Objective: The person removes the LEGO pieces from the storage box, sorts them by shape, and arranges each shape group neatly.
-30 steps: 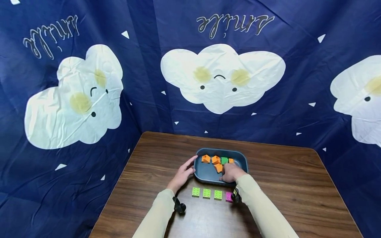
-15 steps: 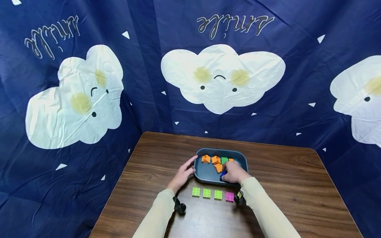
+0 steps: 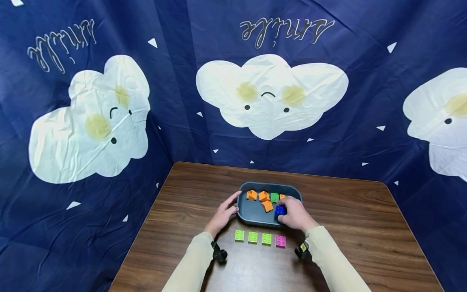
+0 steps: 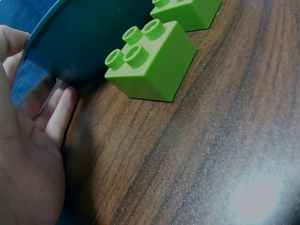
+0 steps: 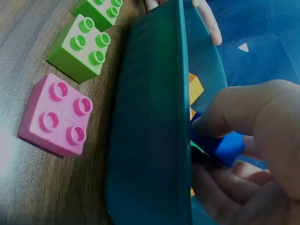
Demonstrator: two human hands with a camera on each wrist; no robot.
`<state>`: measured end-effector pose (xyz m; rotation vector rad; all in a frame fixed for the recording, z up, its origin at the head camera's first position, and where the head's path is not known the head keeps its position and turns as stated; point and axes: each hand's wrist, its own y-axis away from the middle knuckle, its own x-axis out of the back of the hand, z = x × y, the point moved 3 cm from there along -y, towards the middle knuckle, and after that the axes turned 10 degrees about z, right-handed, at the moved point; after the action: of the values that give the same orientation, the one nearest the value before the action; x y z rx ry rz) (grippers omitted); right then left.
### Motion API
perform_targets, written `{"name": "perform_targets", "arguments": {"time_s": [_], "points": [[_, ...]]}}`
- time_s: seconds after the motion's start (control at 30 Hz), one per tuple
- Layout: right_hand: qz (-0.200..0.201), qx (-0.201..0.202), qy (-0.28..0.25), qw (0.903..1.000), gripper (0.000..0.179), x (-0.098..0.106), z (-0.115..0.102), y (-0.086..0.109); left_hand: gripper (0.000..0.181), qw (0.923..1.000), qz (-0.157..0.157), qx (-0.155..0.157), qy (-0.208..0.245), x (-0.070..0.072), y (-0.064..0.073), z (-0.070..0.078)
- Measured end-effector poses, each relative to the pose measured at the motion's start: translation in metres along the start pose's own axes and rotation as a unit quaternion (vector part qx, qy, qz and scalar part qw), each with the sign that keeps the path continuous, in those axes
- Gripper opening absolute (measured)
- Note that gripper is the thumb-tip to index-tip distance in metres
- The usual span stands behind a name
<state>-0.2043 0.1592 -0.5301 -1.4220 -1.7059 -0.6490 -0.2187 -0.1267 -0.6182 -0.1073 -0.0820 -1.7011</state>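
Observation:
Inside the dark blue tray (image 3: 255,222), at its right end, my right hand (image 3: 297,215) pinches a blue toy building block (image 3: 280,210). The right wrist view shows the thumb pressed on the blue block (image 5: 222,146), with the fingers on its other side. My left hand (image 3: 221,215) rests at the tray's left end, fingers extended along the rim. Up close in the left wrist view, a fingertip touches the rim of the tray (image 4: 89,42). Several orange blocks (image 3: 267,206) and a green block (image 3: 274,197) lie in the tray near the right hand.
On the wooden table (image 3: 204,182), a row before the tray holds lime green blocks (image 3: 253,237) and, at its right end, a pink block (image 3: 280,241). A dark blue cloth (image 3: 175,101) with white clouds hangs behind the table.
My right hand has moved a little right and back towards me within the tray, and the blue block, first hidden, shows in its fingers. My left hand has stayed at the rim.

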Motion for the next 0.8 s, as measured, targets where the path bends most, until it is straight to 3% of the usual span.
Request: {"name": "perform_targets", "arguments": {"time_s": [0.27, 0.5, 0.8], "points": [[0.067, 0.043, -0.044, 0.9958, 0.037, 0.017, 0.002, 0.022, 0.061, 1.0000, -0.007, -0.001, 0.005, 0.000, 0.000, 0.000], [0.100, 0.087, -0.056, 0.9896, 0.042, 0.031, 0.001, 0.044, 0.062, 1.0000, -0.005, 0.001, 0.005, 0.000, -0.001, 0.001], [0.104, 0.071, -0.077, 0.9890, 0.038, 0.034, 0.009, 0.081, 0.063, 1.0000, 0.002, 0.000, 0.003, -0.001, 0.000, 0.002]]}}
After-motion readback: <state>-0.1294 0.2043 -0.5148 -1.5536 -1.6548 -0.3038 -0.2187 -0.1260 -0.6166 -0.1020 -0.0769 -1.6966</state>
